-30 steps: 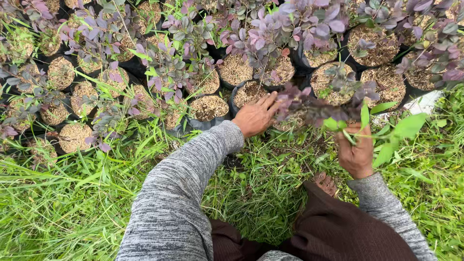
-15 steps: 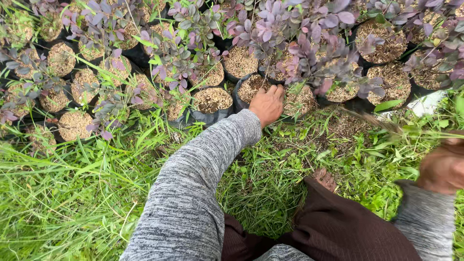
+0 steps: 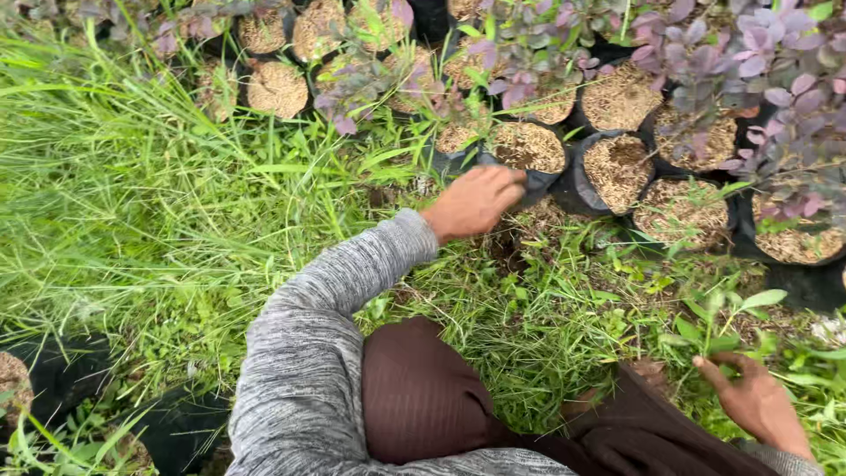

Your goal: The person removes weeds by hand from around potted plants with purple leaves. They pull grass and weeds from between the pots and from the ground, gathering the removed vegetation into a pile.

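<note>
**Our left hand has slid along to the next pot**

The black pot sits at the front edge of the row, full of dry, straw-coloured bits. Our left hand is right at its near rim, fingers curled over and touching the soft black side. It looks like we pinch the rim, but we cannot tell for sure how tight. Half a second ago this hand was on another pot in the row, so we have moved on along the line, and our view has swung too.

Our right hand is low in the grass, well apart from the pot. A second ago it held up a bunch of green leaves. Now the leaves are gone from it. The fingers are loose and half open, just touching a small green weed.

Behind the pot stand more pots with purple plants. Our brown trousers are just below.
</note>
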